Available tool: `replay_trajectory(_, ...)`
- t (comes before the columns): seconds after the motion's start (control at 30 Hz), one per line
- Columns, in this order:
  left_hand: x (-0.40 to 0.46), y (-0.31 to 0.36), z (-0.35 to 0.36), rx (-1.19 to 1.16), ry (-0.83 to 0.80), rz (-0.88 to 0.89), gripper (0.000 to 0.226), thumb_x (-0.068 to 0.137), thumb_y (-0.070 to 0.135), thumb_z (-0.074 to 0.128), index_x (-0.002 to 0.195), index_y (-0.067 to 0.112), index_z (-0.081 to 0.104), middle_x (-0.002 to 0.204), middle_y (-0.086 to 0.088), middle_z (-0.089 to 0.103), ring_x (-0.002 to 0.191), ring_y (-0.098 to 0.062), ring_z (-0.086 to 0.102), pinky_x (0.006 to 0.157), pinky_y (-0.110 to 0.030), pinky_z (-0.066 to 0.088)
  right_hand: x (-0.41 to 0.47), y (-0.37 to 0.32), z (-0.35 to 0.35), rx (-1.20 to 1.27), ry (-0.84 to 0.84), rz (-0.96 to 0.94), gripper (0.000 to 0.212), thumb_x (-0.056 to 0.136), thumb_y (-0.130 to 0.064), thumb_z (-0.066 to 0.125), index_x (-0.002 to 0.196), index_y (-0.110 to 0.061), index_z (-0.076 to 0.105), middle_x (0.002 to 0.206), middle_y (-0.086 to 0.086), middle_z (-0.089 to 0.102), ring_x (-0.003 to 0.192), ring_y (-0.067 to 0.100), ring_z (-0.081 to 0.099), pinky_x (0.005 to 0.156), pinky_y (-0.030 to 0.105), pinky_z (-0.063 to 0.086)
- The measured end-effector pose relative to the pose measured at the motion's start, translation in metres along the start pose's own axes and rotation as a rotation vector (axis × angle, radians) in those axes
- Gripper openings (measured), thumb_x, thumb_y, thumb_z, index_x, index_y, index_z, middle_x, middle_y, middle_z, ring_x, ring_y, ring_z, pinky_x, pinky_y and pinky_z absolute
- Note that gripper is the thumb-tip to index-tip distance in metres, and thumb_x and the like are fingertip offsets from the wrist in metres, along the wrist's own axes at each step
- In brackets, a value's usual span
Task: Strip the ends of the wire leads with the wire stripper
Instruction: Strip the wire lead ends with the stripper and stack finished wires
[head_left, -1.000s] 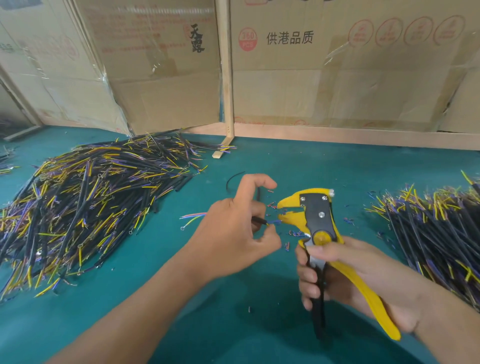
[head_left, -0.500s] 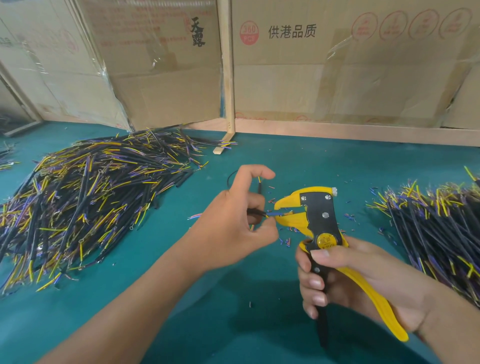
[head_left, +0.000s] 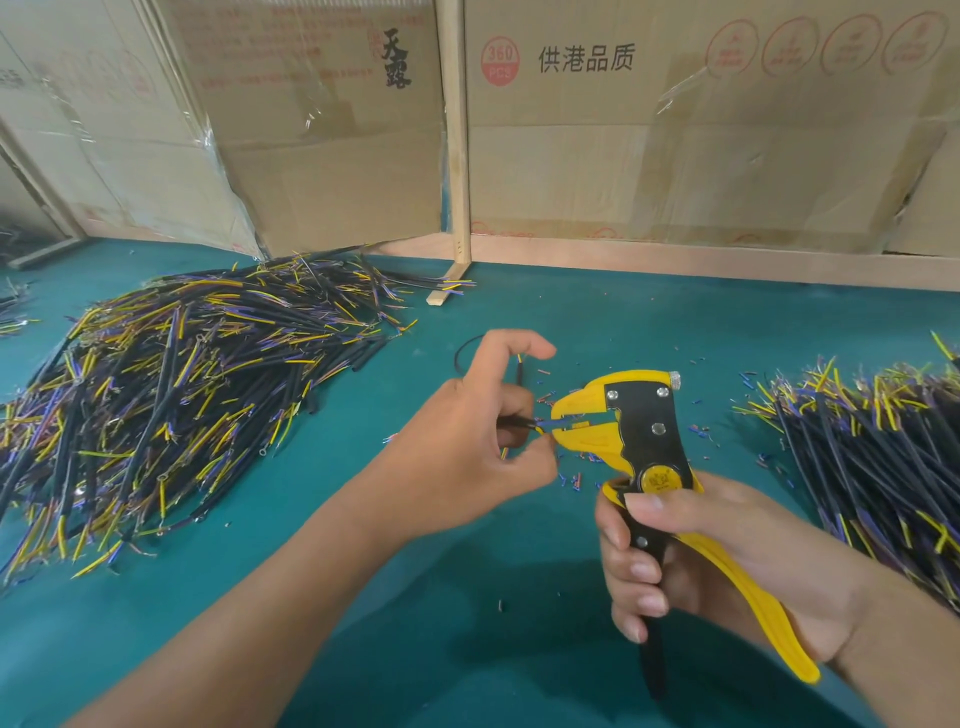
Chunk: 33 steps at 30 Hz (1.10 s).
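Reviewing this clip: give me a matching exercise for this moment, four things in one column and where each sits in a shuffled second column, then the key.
Things:
1. wire stripper
2. wire lead
3. big wire pile
4. cardboard boxes

Places:
A. standing behind the table
B. pinched by the left hand
C. heaped on the table's left
D. gripped by the right hand

Pairs: 1-D, 2-B, 3-C, 4-A

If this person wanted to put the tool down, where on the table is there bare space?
Bare green table runs along the wooden rail, between the big left wire pile and the right wire pile. Bare too: the near strip under the forearms. Insulation scraps litter the area round the yellow-and-black wire stripper.
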<state>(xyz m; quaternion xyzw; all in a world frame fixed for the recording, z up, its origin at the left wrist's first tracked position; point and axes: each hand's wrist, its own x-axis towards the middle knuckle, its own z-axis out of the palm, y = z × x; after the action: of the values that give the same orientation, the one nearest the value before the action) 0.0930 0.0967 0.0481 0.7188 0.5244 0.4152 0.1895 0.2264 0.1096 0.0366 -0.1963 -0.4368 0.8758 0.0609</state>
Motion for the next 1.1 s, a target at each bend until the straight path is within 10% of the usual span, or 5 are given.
replay_trajectory(1.1,0.000,-0.003,-0.001,0.016,-0.027,0.026,0.048,0.082,0.010,0.059,0.120,0.025,0.034,0.058,-0.002,0.039,0.049,-0.012,0.030,0.049,-0.013,0.026,-0.066,-0.004,-0.057,-0.058,-0.006,-0.141,0.047,0.080,-0.047,0.080,0.079,-0.005,0.059,0.063,0.007,0.039,0.052,0.021,0.041,0.058,0.038,0.044)
